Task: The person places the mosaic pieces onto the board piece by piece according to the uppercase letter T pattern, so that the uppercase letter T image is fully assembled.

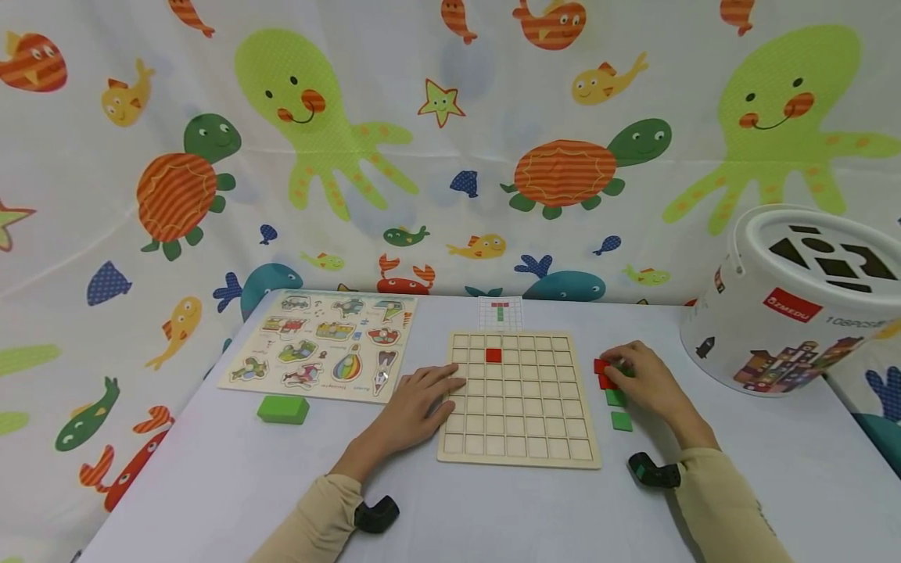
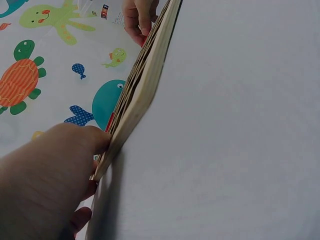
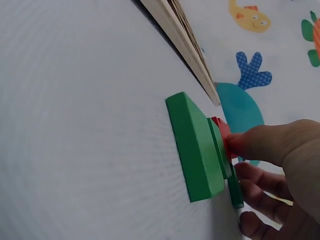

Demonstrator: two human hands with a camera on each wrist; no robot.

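Right of the board (image 1: 517, 427), my right grip (image 1: 649, 381) pinches a red tile (image 1: 600, 365); green tiles (image 1: 615, 398) lie close, so my fingers may drag them; my left grip (image 1: 414, 407), fingers extended, touches the board's edge and could shift it by pressing.

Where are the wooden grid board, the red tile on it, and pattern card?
Wooden grid board (image 1: 515, 407), head view, bare central cell.
Red tile (image 1: 493, 356), head view, top face.
Pattern card (image 1: 500, 313), head view, printed green stem.
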